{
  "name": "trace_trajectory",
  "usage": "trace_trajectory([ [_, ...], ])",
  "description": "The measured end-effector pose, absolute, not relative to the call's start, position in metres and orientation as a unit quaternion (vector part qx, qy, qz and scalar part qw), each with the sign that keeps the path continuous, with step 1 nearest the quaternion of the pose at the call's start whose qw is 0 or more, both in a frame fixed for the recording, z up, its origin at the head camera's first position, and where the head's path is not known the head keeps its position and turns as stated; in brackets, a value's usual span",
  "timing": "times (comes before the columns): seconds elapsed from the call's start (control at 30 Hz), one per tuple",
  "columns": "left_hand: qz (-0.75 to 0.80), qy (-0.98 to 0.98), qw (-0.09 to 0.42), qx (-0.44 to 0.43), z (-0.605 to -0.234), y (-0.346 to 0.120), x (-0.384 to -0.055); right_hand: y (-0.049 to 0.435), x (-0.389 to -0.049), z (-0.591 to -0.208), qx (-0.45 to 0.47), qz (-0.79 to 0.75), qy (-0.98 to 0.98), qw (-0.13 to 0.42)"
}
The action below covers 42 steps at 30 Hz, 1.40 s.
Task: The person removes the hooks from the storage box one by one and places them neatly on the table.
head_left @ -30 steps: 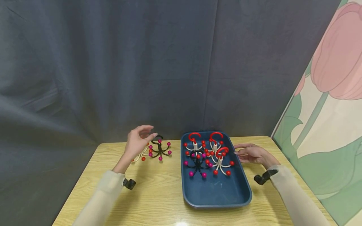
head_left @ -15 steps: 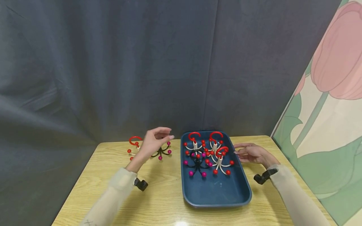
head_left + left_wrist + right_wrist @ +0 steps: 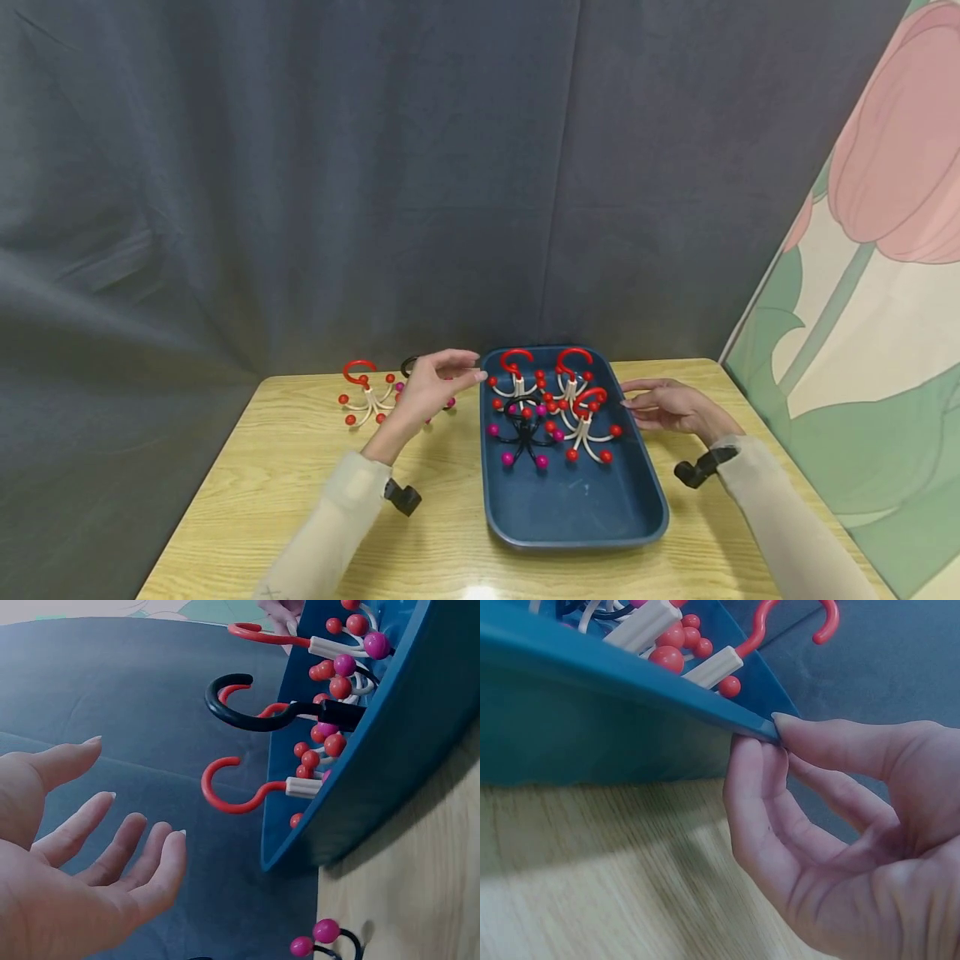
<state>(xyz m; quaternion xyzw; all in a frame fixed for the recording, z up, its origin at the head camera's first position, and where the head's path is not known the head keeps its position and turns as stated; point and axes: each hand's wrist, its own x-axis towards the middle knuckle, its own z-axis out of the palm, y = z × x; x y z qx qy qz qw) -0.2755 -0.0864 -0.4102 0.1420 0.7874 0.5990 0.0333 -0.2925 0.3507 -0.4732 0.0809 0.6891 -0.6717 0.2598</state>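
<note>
A blue tray holds several multi-armed hanging hooks with ball tips. One is a black hook with pink balls; the others, such as the white-armed hook, have red tops and red balls. My left hand hovers just left of the tray with nothing in it, fingers apart in the left wrist view. Behind it, a second black hook on the table is largely hidden. At the tray's right side, my right hand pinches the rim between thumb and fingers.
Another white-armed hook with a red top stands on the wooden table, left of the left hand. A dark curtain hangs behind the table's back edge. A flower-patterned wall borders the right side.
From over the hooks on the table, my left hand has moved right to near the tray, uncovering the white-armed hook and covering the black one. The right hand has stayed at the rim.
</note>
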Motion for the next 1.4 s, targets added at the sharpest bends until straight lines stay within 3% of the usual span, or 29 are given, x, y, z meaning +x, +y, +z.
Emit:
trace_trajectory([
  [0.8, 0.641, 0.752, 0.12, 0.101, -0.451, -0.042, -0.265, 0.352, -0.29, -0.476, 0.078, -0.673, 0.688, 0.258],
  [1.4, 0.652, 0.749, 0.075, 0.09, -0.458, -0.024, -0.261, 0.352, -0.291, -0.476, 0.071, -0.671, 0.691, 0.258],
])
